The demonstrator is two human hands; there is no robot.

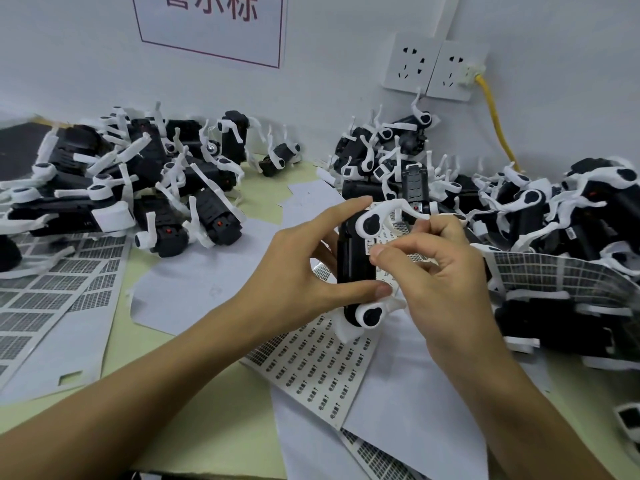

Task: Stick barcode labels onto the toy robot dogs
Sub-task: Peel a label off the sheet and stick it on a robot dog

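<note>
The left hand (pixel 304 268) grips one toy robot dog (pixel 356 265) between index finger and thumb above the desk (pixel 207 403) centre. The right hand (pixel 436 268), fingers curled, pinches a barcode label (pixel 381 244) against its body. Three dog piles line the far edge.

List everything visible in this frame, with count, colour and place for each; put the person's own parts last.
held toy robot dog: one, black with white legs, centre, between both hands
toy robot dogs, left pile: many, black and white, back left
toy robot dogs, right pile: many, black and white, right side
label sheets: several, white with dark printed labels, spread over the table
table: one, pale yellow
wall sockets: two, white, on the wall
cable: one, yellow, plugged into the right socket
sign: one, white with red border, on the wall
left hand: grips the dog
right hand: pinches at the dog's side
</note>
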